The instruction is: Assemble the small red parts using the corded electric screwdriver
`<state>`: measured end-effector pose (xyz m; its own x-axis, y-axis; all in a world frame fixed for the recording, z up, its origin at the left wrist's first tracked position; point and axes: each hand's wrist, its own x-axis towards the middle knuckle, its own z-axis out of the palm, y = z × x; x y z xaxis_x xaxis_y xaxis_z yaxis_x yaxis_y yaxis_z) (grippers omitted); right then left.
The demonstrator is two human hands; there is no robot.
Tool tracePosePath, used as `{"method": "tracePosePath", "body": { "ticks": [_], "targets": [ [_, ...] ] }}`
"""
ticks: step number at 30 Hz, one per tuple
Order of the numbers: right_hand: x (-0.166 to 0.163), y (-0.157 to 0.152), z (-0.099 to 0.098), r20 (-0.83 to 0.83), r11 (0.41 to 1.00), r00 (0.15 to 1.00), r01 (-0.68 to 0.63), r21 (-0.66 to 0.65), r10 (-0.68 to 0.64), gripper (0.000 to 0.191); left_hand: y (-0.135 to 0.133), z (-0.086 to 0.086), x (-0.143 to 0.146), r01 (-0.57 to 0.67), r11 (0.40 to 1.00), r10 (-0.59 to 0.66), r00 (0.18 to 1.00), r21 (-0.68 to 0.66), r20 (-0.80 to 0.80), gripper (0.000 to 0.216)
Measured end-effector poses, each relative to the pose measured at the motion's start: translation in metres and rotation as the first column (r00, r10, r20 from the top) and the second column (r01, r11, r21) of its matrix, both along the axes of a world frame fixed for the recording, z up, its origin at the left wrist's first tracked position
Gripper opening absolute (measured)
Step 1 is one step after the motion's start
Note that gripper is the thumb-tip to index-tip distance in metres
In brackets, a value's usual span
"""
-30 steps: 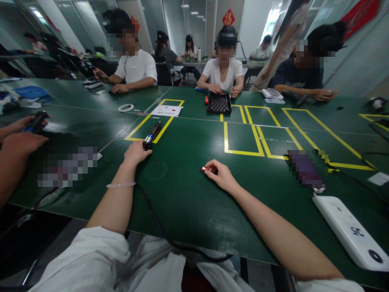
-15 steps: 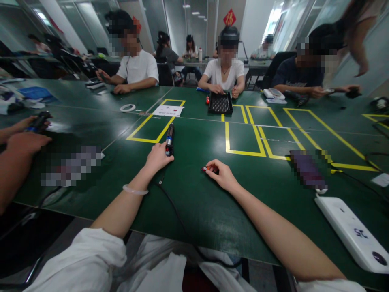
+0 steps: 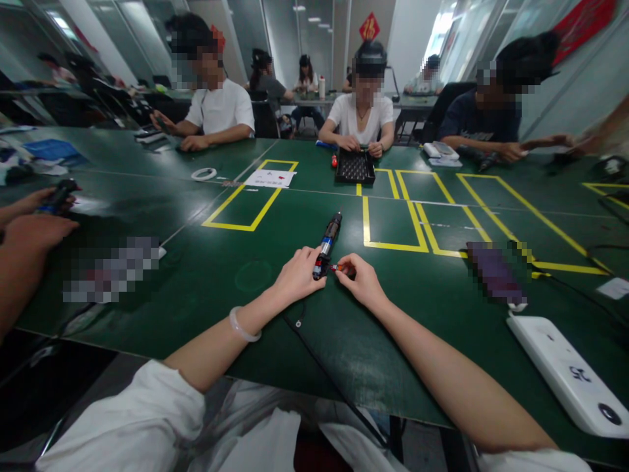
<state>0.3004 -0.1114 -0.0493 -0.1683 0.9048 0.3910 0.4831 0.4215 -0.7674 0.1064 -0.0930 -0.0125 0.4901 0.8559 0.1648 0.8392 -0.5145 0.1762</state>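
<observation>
Black cylindrical tool with a blue and silver band [image 3: 329, 240]: over the middle of the dark green table [image 3: 373, 373], well in from the near edge. Its slim tip points toward the far edge, canted slightly right. Whether its body rests on the table or is lifted: cannot tell.

Left hand [image 3: 297, 275]: fingers closed on the near end of the tool, thumb on the near side, back of hand up. Forearm runs obliquely from the near edge, inward and forward; wrist fairly straight, with a pale translucent bangle [image 3: 242, 326] around it.

Small red and orange piece [image 3: 336, 267]: just beside the near end of the tool, on its right. Contact between the two cannot be made out.

Right hand [image 3: 361, 280]: thumb and fingertips pinched together on this piece, remaining fingers curled. Forearm comes in obliquely over the near edge from the right, elbow wide.

Black cable [image 3: 319, 357]: runs from beneath the left hand toward the near edge, past the wrist.

Farther out: yellow tape outlines [image 3: 396, 248] on the table, ahead and to the right; white printed sheet [image 3: 268, 179] across the far part of the left outline; black shallow tray [image 3: 354, 172] by the far edge, before a co-worker in white. White elongated device with handwritten marks [image 3: 555, 367] lies toward the near right corner.
</observation>
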Motion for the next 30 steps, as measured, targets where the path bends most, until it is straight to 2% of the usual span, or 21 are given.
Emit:
{"method": "tracePosePath", "body": {
  "ticks": [7,13,20,30],
  "targets": [
    [-0.002,-0.0002,-0.0035,0.184,1.0,0.983,0.001,0.025,-0.006,0.007,-0.0066,0.0016,0.003,0.047,0.999,-0.047,0.999,-0.002,0.012,0.069],
    [-0.0022,0.0007,-0.0027,0.14,1.0,0.99,-0.019,-0.005,0.02,0.007,-0.0064,0.0015,0.0032,0.045,0.999,-0.045,0.999,0.002,0.004,0.069],
    [-0.0059,0.0021,-0.0036,0.187,1.0,0.982,-0.015,0.007,0.013,0.008,-0.0073,0.0031,0.0049,0.046,0.999,-0.046,0.999,-0.004,0.007,0.068],
    [-0.0053,-0.0033,-0.0014,0.151,0.998,0.987,-0.058,0.028,0.053,0.022,-0.0091,0.0028,0.0075,-0.01,1.0,0.01,0.999,0.008,-0.046,0.067]
  ]
}}
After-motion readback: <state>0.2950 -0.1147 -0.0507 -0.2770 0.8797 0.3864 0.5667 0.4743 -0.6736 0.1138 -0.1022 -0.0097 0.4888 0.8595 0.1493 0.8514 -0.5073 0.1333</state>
